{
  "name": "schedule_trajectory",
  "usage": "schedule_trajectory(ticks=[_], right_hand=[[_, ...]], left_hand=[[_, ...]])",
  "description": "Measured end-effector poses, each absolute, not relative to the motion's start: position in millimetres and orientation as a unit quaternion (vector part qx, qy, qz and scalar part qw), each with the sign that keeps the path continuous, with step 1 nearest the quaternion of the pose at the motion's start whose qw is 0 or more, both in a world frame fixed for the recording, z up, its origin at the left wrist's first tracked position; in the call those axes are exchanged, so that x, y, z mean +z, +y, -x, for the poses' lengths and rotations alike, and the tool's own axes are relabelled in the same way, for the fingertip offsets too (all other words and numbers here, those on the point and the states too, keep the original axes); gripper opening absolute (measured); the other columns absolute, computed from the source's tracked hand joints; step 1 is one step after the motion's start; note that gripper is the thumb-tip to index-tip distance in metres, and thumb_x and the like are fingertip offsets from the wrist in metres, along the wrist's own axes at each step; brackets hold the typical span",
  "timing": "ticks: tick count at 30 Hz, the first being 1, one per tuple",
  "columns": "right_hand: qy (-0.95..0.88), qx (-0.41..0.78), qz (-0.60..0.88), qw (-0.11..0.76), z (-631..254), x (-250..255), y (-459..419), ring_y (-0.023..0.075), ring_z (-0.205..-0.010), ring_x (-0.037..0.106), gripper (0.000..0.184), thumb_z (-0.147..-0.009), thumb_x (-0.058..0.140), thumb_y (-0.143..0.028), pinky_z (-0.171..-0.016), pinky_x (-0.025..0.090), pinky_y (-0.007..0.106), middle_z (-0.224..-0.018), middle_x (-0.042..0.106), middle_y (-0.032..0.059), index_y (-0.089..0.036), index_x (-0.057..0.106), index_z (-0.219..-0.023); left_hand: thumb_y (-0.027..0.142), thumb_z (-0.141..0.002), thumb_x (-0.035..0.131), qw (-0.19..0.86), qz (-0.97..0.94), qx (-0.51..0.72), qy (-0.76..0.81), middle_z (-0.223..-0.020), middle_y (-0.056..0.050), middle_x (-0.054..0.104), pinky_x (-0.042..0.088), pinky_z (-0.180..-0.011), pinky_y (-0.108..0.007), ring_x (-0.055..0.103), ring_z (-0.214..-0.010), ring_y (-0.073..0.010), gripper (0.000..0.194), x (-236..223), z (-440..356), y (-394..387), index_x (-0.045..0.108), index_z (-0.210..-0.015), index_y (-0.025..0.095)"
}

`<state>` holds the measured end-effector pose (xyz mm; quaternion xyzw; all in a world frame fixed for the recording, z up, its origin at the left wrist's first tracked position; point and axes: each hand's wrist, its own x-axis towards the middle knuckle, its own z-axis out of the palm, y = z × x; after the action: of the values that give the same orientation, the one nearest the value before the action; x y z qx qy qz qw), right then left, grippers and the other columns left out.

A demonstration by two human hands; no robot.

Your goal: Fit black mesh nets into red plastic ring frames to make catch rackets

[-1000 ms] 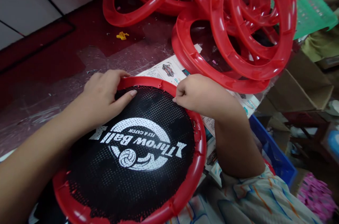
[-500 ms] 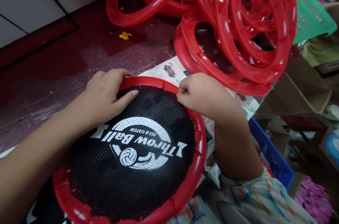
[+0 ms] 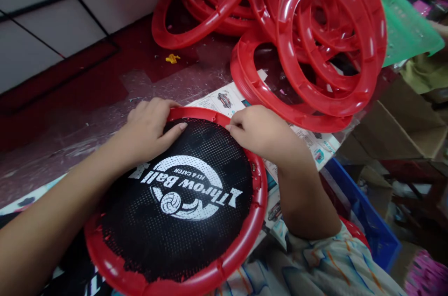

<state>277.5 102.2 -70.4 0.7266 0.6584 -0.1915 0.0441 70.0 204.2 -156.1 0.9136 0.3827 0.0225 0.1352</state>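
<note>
A red plastic ring [image 3: 245,240] lies in front of me with black mesh [image 3: 147,235] stretched across it, printed "Throw Ball" in white. My left hand [image 3: 150,130] rests on the ring's far left rim, fingers curled over the edge and thumb flat on the mesh. On the far right rim sits my right hand [image 3: 257,130], closed in a pinch at the mesh edge. What it pinches is hidden under the fingers.
A pile of empty red rings [image 3: 315,44] is heaped at the back right. Printed paper sheets [image 3: 224,97] lie under the ring on the dark red table [image 3: 87,100]. A green basket [image 3: 406,30], cardboard [image 3: 402,118] and a blue crate [image 3: 364,216] stand to the right.
The view has shifted, so the ring and hands sit slightly lower and to the right. My right hand's pinch has crept a little left along the rim. The left hand keeps its grip.
</note>
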Motion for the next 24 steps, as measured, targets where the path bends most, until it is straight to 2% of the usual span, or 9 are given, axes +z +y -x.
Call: schedule_trajectory(ticks=[4, 8, 13, 16, 18, 20, 23, 24], right_hand=[[0.658, -0.179, -0.727, 0.080, -272, -69, 99, 0.0208, -0.077, 0.062, 0.029, -0.088, 0.047, -0.028, -0.065, 0.040, 0.030, -0.083, 0.069, 0.0111, -0.014, 0.073, -0.087], [0.671, -0.156, -0.720, 0.091, -272, -72, 99, 0.0251, -0.084, 0.065, 0.032, -0.088, 0.048, -0.030, -0.070, 0.044, 0.033, -0.088, 0.070, 0.0156, -0.011, 0.073, -0.093], [0.686, -0.157, -0.701, 0.114, -276, -72, 102, 0.0240, -0.085, 0.066, 0.035, -0.089, 0.048, -0.035, -0.071, 0.045, 0.031, -0.089, 0.070, 0.0166, -0.011, 0.072, -0.095], [0.690, -0.160, -0.695, 0.125, -278, -71, 103, 0.0224, -0.085, 0.066, 0.037, -0.092, 0.047, -0.038, -0.071, 0.047, 0.031, -0.091, 0.070, 0.0158, -0.010, 0.071, -0.096], [0.686, -0.161, -0.697, 0.131, -279, -71, 103, 0.0202, -0.085, 0.065, 0.037, -0.094, 0.047, -0.041, -0.074, 0.049, 0.032, -0.095, 0.069, 0.0135, -0.011, 0.068, -0.100], [0.680, -0.160, -0.702, 0.134, -279, -71, 103, 0.0181, -0.087, 0.064, 0.038, -0.095, 0.048, -0.044, -0.079, 0.051, 0.035, -0.100, 0.067, 0.0100, -0.012, 0.064, -0.106], [0.672, -0.154, -0.712, 0.129, -280, -71, 102, 0.0177, -0.093, 0.063, 0.038, -0.095, 0.050, -0.047, -0.085, 0.052, 0.039, -0.107, 0.064, 0.0074, -0.015, 0.060, -0.111], [0.671, -0.150, -0.715, 0.126, -280, -72, 102, 0.0182, -0.095, 0.063, 0.038, -0.094, 0.051, -0.047, -0.086, 0.052, 0.039, -0.109, 0.064, 0.0077, -0.015, 0.060, -0.112]], left_hand=[[0.051, -0.090, 0.031, 0.117, -0.913, -0.006, 0.392, -0.122, -0.018, 0.053, 0.042, -0.091, -0.050, 0.050, -0.108, -0.0353, 0.054, -157, -76, 201, 0.047, -0.125, 0.014], [0.052, -0.091, 0.030, 0.108, -0.912, -0.015, 0.395, -0.126, -0.016, 0.054, 0.041, -0.092, -0.051, 0.051, -0.112, -0.0351, 0.054, -144, -83, 202, 0.049, -0.127, 0.017], [0.053, -0.091, 0.029, 0.084, -0.898, 0.012, 0.431, -0.131, -0.013, 0.054, 0.036, -0.099, -0.053, 0.048, -0.120, -0.0339, 0.054, -85, -73, 208, 0.051, -0.126, 0.020], [0.054, -0.089, 0.033, 0.070, -0.881, 0.039, 0.466, -0.128, -0.009, 0.055, 0.035, -0.101, -0.047, 0.048, -0.121, -0.0292, 0.050, -46, -47, 193, 0.053, -0.122, 0.023], [0.056, -0.087, 0.035, 0.071, -0.865, 0.042, 0.495, -0.123, -0.009, 0.058, 0.039, -0.097, -0.041, 0.053, -0.115, -0.0270, 0.051, -34, -26, 167, 0.055, -0.119, 0.022], [0.057, -0.086, 0.036, 0.085, -0.843, 0.028, 0.530, -0.110, -0.011, 0.064, 0.045, -0.084, -0.038, 0.060, -0.099, -0.0270, 0.050, -38, -5, 129, 0.058, -0.111, 0.019], [0.055, -0.087, 0.035, 0.111, -0.805, -0.014, 0.583, -0.070, -0.011, 0.065, 0.043, -0.061, -0.038, 0.062, -0.065, -0.0288, 0.047, -68, 17, 64, 0.062, -0.077, 0.018], [0.054, -0.088, 0.034, 0.140, -0.792, -0.028, 0.593, -0.067, -0.009, 0.065, 0.040, -0.057, -0.036, 0.061, -0.061, -0.0271, 0.046, -81, 22, 43, 0.060, -0.071, 0.020]])
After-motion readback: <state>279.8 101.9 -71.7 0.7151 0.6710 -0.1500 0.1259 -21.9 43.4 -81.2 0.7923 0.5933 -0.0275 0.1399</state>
